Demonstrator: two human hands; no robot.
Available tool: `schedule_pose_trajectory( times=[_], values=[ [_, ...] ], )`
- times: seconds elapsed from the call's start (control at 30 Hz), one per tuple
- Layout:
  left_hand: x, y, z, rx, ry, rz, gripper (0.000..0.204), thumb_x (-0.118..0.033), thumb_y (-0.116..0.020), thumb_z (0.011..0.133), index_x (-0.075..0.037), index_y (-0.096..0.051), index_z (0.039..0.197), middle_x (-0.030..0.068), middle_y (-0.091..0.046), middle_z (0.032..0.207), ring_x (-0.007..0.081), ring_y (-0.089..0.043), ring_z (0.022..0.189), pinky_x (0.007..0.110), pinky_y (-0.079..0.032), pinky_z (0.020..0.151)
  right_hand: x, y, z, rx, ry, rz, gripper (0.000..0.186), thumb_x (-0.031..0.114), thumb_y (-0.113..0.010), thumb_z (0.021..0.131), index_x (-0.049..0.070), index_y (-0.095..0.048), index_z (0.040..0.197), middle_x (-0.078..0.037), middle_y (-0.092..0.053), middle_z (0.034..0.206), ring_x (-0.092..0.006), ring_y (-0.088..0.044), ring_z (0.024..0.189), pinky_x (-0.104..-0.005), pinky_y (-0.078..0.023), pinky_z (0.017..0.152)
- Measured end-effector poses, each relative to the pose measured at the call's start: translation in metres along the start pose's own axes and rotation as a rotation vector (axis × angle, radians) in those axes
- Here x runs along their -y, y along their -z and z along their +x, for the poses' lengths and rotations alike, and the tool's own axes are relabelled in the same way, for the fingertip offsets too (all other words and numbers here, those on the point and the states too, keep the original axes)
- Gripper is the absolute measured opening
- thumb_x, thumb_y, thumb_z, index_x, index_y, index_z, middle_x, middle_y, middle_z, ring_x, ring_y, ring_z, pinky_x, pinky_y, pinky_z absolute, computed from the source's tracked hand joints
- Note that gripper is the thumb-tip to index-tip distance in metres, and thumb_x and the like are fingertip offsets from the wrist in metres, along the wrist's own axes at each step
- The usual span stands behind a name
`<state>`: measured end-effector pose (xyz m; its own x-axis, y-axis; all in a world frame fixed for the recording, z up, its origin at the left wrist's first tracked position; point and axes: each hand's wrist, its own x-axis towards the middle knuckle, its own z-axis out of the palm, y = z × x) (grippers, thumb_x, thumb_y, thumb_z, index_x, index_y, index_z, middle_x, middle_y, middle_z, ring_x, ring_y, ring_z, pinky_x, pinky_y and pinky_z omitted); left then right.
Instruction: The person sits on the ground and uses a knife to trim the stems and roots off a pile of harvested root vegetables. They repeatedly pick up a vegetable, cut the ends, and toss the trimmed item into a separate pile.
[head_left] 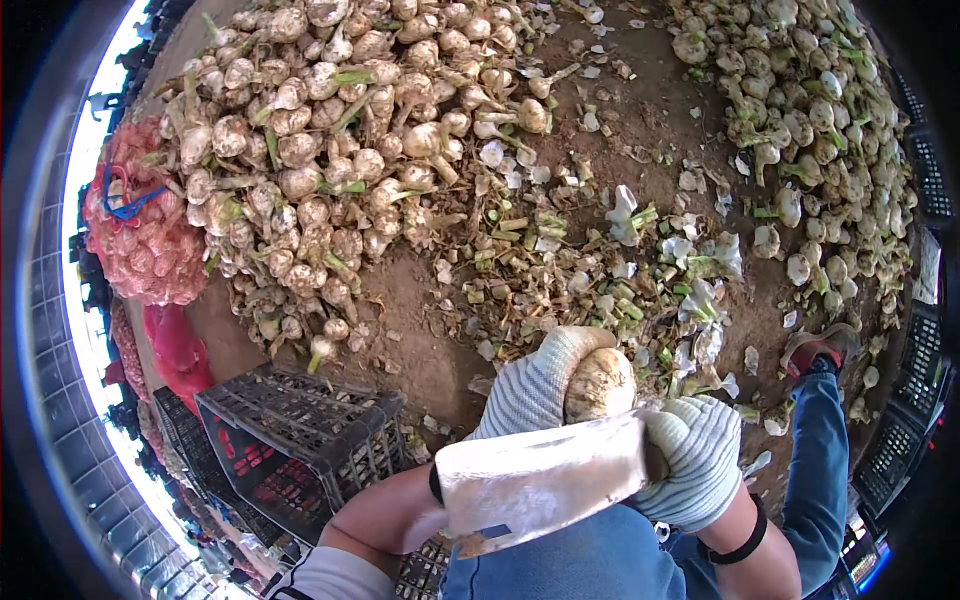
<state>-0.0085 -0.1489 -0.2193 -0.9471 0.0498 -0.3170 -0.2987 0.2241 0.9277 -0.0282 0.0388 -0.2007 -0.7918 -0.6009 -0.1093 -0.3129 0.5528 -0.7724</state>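
Note:
My left hand [535, 385], in a pale knitted work glove, is closed around a large, soil-stained garlic bulb [602, 385]. In my gloved right hand [695, 455] is the handle of a wide cleaver [540, 485]. Its broad, shiny blade points leftward over my lap, just below the bulb, and covers part of my left wrist. Whether the edge touches the bulb, I cannot tell. Beyond my hands the ground is strewn with cut garlic stems and peeled skins [550, 260].
A big heap of untrimmed garlic [330, 130] lies at the far left, another pile [820, 150] along the right. At left are a full red mesh sack [150, 220] and a black plastic crate [310, 420]. A shoe [820, 348] rests at the right pile's near edge.

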Motion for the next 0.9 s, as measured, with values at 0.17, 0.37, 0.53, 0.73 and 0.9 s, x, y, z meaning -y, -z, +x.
schedule_pose_trajectory(
  times=[0.17, 0.37, 0.53, 0.73, 0.9],
  values=[
    [0.004, -0.001, 0.002, 0.012, -0.067, 0.014, 0.059, -0.026, -0.081, 0.069, -0.005, -0.053, 0.116, 0.0156, -0.066, 0.096, 0.0283, -0.067, 0.087, 0.037, -0.053, 0.076, 0.005, 0.003, 0.001, 0.000, 0.074, -0.057, 0.041, 0.029, -0.073, 0.057, 0.005, -0.062, 0.088, -0.008, -0.053, 0.066, -0.0296, -0.055, 0.056, -0.0419, -0.042, 0.050],
    [0.001, -0.002, -0.001, -0.017, -0.021, -0.013, 0.050, -0.022, -0.078, 0.075, -0.005, -0.052, 0.114, 0.0149, -0.066, 0.089, 0.0274, -0.068, 0.082, 0.036, -0.053, 0.071, 0.007, 0.002, 0.005, 0.021, 0.113, -0.078, 0.038, 0.026, -0.072, 0.055, 0.005, -0.061, 0.085, -0.007, -0.050, 0.063, -0.0289, -0.053, 0.055, -0.0418, -0.040, 0.048],
    [-0.006, -0.002, 0.000, 0.008, -0.026, -0.014, 0.045, -0.019, -0.075, 0.078, -0.005, -0.052, 0.113, 0.0141, -0.066, 0.087, 0.0271, -0.068, 0.079, 0.036, -0.053, 0.069, 0.008, 0.004, 0.003, 0.029, 0.118, -0.082, 0.035, 0.023, -0.071, 0.055, 0.005, -0.060, 0.083, -0.007, -0.050, 0.063, -0.0284, -0.053, 0.053, -0.0409, -0.039, 0.047],
    [-0.001, -0.001, -0.001, -0.011, -0.056, 0.052, 0.051, -0.026, -0.076, 0.077, -0.004, -0.051, 0.114, 0.0145, -0.067, 0.088, 0.0284, -0.068, 0.079, 0.037, -0.054, 0.069, -0.004, -0.005, 0.000, -0.030, 0.114, -0.095, 0.039, 0.026, -0.072, 0.055, 0.006, -0.061, 0.087, -0.007, -0.050, 0.064, -0.0282, -0.053, 0.055, -0.0415, -0.039, 0.049],
    [0.014, -0.008, -0.002, 0.068, -0.144, -0.104, 0.061, -0.025, -0.078, 0.068, -0.004, -0.050, 0.117, 0.0148, -0.066, 0.089, 0.0310, -0.067, 0.077, 0.038, -0.054, 0.070, -0.025, -0.016, -0.008, -0.064, -0.142, -0.067, 0.031, 0.024, -0.073, 0.059, 0.008, -0.061, 0.083, -0.009, -0.052, 0.064, -0.0295, -0.054, 0.056, -0.0403, -0.042, 0.051]
  ],
)
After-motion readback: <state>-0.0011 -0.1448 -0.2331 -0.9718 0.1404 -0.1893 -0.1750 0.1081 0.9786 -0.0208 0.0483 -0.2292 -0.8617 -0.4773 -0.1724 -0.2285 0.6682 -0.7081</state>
